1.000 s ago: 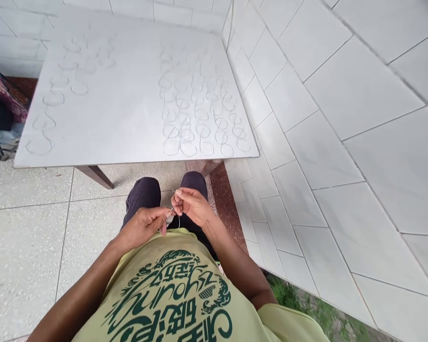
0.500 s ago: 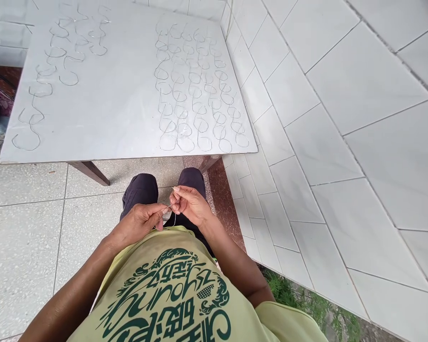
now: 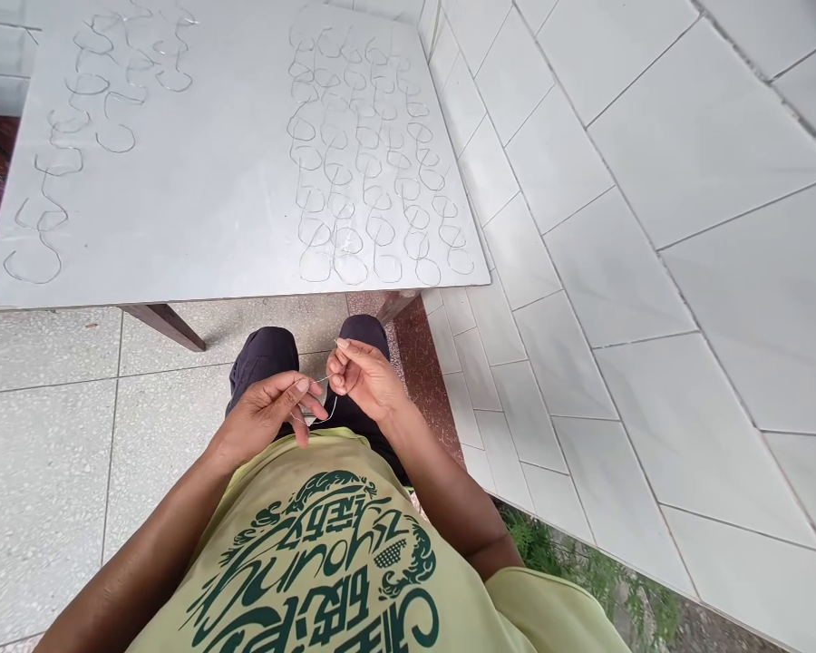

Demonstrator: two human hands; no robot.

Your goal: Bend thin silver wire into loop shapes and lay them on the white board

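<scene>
A thin silvery wire (image 3: 334,410), bent into a curve, runs between my two hands above my lap. My left hand (image 3: 272,408) pinches it between thumb and index finger, with the other fingers spread below. My right hand (image 3: 364,376) grips the wire near its upper end, fingers curled and thumb pressed on top. Part of the wire is hidden behind the fingers. Beyond my knees, bent wire rings (image 3: 350,266) lie in several columns on the right side of the white table (image 3: 197,199). Open, curved wire pieces (image 3: 34,263) lie along its left side.
A tiled wall (image 3: 585,272) borders the table and my right side. The table's wooden leg (image 3: 167,325) stands on the speckled floor (image 3: 41,453) ahead of my left knee. Green plants (image 3: 564,553) grow at the lower right, past the wall's foot.
My left hand's fingers have opened out somewhat and more of the wire's curve shows. My right hand has moved up slightly. The view has shifted a little.
</scene>
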